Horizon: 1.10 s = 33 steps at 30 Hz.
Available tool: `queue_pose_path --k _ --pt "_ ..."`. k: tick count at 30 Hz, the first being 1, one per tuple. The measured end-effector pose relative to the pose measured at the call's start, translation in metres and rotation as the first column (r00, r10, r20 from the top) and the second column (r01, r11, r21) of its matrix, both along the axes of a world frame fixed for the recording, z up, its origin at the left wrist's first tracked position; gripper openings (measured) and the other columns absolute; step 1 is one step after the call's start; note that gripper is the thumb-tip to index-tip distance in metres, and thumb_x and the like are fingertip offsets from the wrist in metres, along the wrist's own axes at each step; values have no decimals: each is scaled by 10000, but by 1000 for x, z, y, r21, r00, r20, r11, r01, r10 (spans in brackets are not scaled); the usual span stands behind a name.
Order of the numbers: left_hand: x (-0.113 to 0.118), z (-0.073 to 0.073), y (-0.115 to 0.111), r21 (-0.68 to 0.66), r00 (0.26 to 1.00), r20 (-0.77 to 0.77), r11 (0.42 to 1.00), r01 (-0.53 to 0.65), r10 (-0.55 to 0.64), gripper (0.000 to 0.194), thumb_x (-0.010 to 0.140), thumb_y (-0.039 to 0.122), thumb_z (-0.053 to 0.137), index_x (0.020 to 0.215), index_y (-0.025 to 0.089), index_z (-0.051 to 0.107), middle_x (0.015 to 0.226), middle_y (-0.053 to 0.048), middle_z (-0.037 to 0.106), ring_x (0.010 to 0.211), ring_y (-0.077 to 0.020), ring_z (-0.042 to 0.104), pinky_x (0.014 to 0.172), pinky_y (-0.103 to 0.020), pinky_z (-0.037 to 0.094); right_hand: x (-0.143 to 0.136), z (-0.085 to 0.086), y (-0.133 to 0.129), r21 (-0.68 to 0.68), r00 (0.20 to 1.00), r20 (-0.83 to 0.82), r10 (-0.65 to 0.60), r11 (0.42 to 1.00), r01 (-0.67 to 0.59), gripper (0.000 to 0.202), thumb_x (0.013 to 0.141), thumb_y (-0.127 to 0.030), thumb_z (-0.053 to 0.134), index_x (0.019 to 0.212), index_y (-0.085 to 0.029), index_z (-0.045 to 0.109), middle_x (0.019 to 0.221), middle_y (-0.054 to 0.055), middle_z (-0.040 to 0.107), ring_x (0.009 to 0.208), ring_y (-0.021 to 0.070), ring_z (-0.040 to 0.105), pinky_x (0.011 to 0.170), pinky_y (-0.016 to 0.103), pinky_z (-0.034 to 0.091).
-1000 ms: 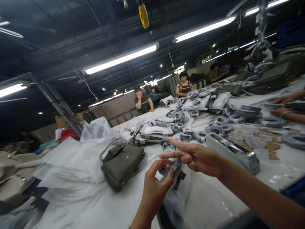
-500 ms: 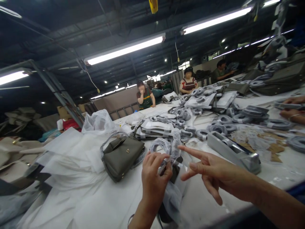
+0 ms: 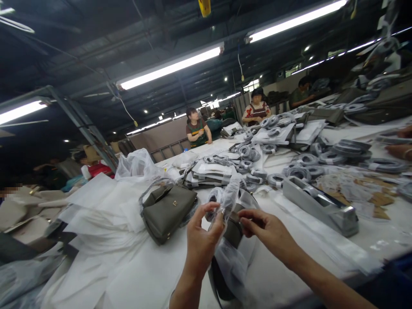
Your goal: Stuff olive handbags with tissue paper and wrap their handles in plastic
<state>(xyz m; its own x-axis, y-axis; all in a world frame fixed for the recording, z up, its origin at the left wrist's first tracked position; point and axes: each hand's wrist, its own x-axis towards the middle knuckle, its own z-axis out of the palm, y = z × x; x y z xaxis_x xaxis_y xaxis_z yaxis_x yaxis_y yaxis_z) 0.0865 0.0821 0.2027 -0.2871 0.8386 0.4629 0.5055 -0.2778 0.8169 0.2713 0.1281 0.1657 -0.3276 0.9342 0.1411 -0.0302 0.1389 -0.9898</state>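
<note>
Clear plastic wrap rises from between the thumb and fingers of my left hand, which pinches it. Just to the right, my right hand has its fingertips pressed together at the edge of a dark olive strap or bag part; exactly what they grip is too small to tell. More thin wrap hangs below over this dark piece. An olive handbag with a small gold emblem lies left of my hands, its handle wrapped in plastic.
A grey tape dispenser stands right of my hands. Coiled wrapped straps and flat bundles pile up beyond. White foam sheets spread at the left. Another person's hand shows at the right edge; people stand across the table.
My right hand has moved down and left, its spread fingers closing at the dark piece. The wrap at my left hand now stands higher. The camera view has shifted slightly.
</note>
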Motion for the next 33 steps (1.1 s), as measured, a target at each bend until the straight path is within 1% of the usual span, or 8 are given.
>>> queue_pose_path --k 3,6,8,11,18,25,29,33 --pt "1 -2 0 -6 1000 16 1000 -4 4 188 841 300 675 1009 217 693 924 -14 705 853 -172 644 795 -279 498 -9 -1 -5 27 990 -91 -106 994 109 428 896 -594 583 1030 -202 691 760 36 690 701 214 654 706 357 546" --pt "2 -2 -1 7 1000 2 1000 -11 11 183 840 292 675 1004 216 697 932 -18 707 859 -177 650 790 -280 504 -8 4 -12 214 977 -65 -203 954 212 353 917 -552 579 1050 -242 681 1084 77 685 960 242 655 853 371 535" --pt "3 -2 -1 26 1000 -18 1000 -6 7 178 842 286 671 1003 216 699 943 -22 709 870 -180 653 807 -286 506 -7 9 -15 310 983 -16 -185 933 181 291 889 -514 634 1021 -262 698 1369 76 563 1212 281 563 1019 417 470" --pt "4 -1 -1 46 999 -43 999 -3 5 176 846 281 665 1007 216 700 946 -25 711 878 -185 655 833 -300 506 -5 15 -17 288 990 4 -139 948 132 230 854 -478 684 919 -259 704 1544 43 403 1357 301 453 1153 467 345" --pt "7 4 -6 93 992 -126 996 1 11 146 838 246 662 976 240 708 931 -9 706 882 -187 641 887 -322 484 2 40 -23 111 998 -29 -49 992 52 296 818 -530 691 796 -235 686 1598 52 354 1462 326 314 1209 529 189" --pt "17 3 -7 166 979 -203 984 60 -25 183 827 154 646 961 269 694 963 3 697 939 -195 629 943 -354 465 -10 64 -19 260 989 31 -146 956 133 236 794 -483 701 814 -251 737 1614 18 330 1485 295 275 1231 464 122" --pt "21 0 -6 162 966 -252 981 106 -63 208 812 110 627 951 249 691 922 -6 687 920 -201 622 968 -391 458 -22 72 -8 297 984 133 -116 952 72 261 835 -473 647 834 -243 769 1596 38 368 1477 310 296 1226 478 143" --pt "17 -2 -5 126 983 -169 987 100 -78 198 800 129 658 963 237 688 983 -18 696 964 -208 625 907 -356 482 -23 78 2 373 962 270 -28 925 -77 398 934 -532 511 906 -256 796 1554 57 437 1480 311 290 1213 518 170"
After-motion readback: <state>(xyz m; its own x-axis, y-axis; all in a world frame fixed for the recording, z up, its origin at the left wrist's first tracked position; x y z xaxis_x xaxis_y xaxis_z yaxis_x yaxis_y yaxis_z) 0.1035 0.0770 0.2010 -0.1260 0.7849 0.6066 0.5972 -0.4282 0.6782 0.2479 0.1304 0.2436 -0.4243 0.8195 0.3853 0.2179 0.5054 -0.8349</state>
